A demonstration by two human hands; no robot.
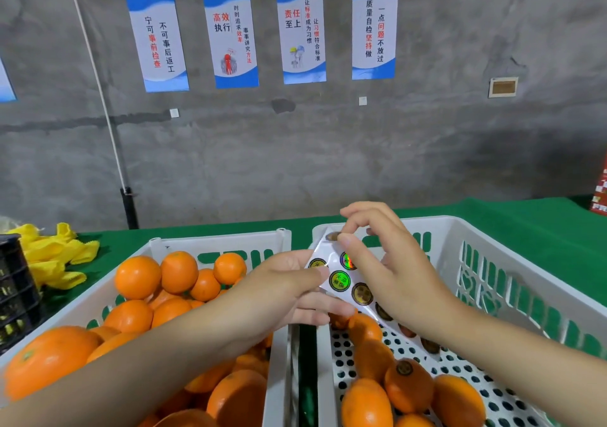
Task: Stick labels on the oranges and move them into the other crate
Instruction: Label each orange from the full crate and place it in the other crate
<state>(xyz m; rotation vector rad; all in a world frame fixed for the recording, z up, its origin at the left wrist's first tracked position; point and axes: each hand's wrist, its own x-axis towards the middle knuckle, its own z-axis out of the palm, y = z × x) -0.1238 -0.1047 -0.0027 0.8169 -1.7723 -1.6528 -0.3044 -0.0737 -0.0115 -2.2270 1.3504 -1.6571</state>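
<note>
My left hand (289,292) grips a glossy sheet of round labels (341,279) above the gap between two white crates. My right hand (387,262) pinches a label at the sheet's top corner with thumb and forefinger. The left crate (216,244) is heaped with oranges (138,275). The right crate (492,282) holds several oranges (407,384) near its front, one with a round label on top.
Both crates stand on a green cloth (512,216). Yellow foam nets (56,256) lie at the far left beside a black crate (13,292). A grey concrete wall with posters (302,32) rises behind the table.
</note>
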